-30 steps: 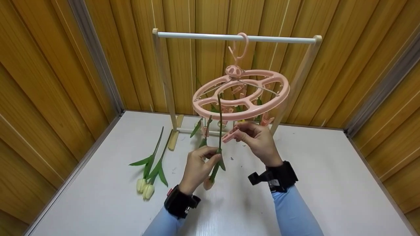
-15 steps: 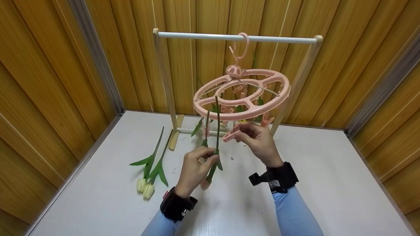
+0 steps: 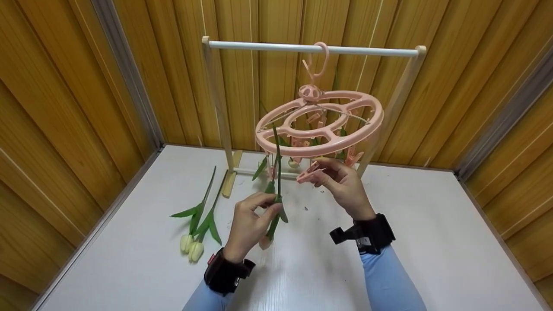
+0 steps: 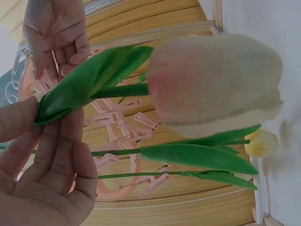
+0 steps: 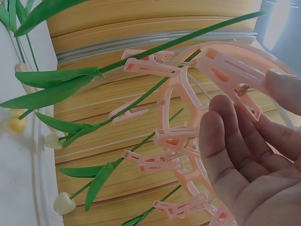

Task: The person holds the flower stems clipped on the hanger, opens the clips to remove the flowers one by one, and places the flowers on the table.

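In the head view my left hand [image 3: 252,222] pinches an artificial tulip [image 3: 266,242] by its stem near the leaves, bloom down and stem upright. Its pale pink-white bloom [image 4: 214,87] fills much of the left wrist view. My right hand [image 3: 347,190] pinches a pink clothespin [image 3: 307,173] below the front rim of a round pink clip hanger [image 3: 298,151]. Thumb and fingers hold the clothespin's [image 5: 230,77] handle end in the right wrist view. The tulip's stem is apart from this clothespin.
The hanger hooks over a white rod [image 3: 259,46] on a wooden-legged rack. Several other clothespins [image 5: 176,141] hang from it, some gripping upside-down tulips [image 5: 64,203]. Two cream tulips [image 3: 195,251] lie on the white table [image 3: 138,259] at left. Wood-patterned walls [image 3: 173,86] enclose the table.
My left hand has moved left with the tulip, away from the right hand's clothespin. My right hand keeps its pinch and has shifted slightly right.
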{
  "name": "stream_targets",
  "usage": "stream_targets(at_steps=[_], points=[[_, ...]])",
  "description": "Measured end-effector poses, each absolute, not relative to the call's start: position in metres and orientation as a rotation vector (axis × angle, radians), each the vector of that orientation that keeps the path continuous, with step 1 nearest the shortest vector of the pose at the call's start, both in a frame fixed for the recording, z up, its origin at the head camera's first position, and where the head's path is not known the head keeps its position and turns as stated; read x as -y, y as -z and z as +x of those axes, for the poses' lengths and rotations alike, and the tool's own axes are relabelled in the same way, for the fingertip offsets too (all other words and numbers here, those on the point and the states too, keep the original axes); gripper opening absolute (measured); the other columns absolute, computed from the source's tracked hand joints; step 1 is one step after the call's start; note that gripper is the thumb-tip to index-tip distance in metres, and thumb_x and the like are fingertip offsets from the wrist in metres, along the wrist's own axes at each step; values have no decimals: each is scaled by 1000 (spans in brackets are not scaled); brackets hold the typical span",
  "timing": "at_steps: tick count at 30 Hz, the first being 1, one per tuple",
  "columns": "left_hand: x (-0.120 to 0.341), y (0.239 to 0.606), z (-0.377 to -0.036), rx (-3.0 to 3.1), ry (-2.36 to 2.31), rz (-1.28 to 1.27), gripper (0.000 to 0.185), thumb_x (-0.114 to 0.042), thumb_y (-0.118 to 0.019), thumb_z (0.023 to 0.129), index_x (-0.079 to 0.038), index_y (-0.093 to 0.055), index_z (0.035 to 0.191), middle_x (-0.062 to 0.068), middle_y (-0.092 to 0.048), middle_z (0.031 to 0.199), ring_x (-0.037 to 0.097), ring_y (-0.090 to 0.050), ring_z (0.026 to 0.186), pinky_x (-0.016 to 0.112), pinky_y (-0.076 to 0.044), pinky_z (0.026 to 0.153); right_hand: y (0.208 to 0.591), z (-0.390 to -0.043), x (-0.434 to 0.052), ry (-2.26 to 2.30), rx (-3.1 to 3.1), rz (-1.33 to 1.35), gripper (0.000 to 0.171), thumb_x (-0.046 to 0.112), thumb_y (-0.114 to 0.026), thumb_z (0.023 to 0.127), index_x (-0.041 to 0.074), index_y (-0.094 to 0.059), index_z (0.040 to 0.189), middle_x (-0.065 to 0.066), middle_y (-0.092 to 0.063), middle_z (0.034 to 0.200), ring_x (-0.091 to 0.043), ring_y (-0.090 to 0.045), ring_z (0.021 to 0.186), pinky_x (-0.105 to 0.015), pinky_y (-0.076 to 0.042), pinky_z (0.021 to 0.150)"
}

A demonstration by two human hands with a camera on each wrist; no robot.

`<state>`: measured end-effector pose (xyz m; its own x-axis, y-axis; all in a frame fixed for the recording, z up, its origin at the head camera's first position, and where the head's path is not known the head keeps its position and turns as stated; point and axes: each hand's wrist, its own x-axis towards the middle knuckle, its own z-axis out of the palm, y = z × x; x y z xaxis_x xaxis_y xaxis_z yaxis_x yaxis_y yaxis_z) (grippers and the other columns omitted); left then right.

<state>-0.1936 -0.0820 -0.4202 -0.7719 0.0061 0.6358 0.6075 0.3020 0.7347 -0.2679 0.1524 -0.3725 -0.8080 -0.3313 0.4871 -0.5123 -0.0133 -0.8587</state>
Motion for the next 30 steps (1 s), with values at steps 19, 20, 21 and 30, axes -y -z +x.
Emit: stream_targets(at_steps=[19,20,21,30], points=[[112,423,-192,2050,1432,-474,9,-7,-80,89,-4,-79,98,0,-76,88,13,-66,77,27,-53,71,375,-269,-162,-2046,2101,818,33,0,-58,103,-9,-58,134,-9,-70,109,-18,-70,87,-29,-58,78],[114,424,-192,2053,1428,-466,9,-6,-80,89,-4,-79,97,0,-75,87,13,-66,76,26,-53,71,376,-269,-163,-2054,2101,808,32,0,-58,103,-10,-58,134,-9,-70,110,-18,-70,87,-29,-59,78],[116,425,-192,2059,1425,-460,9,-5,-79,89,-4,-79,97,0,-75,86,13,-66,76,26,-53,71,376,-268,-163,-2061,2100,799,32,-1,-58,102,-10,-59,133,-9,-70,110,-18,-70,86,-30,-59,78],[131,431,-190,2105,1454,-412,9,-3,-79,89,-7,-80,97,1,-73,83,12,-64,72,24,-52,68,386,-262,-164,-2043,2093,746,29,-1,-59,102,-11,-61,129,-11,-70,110,-18,-70,86,-30,-59,78]])
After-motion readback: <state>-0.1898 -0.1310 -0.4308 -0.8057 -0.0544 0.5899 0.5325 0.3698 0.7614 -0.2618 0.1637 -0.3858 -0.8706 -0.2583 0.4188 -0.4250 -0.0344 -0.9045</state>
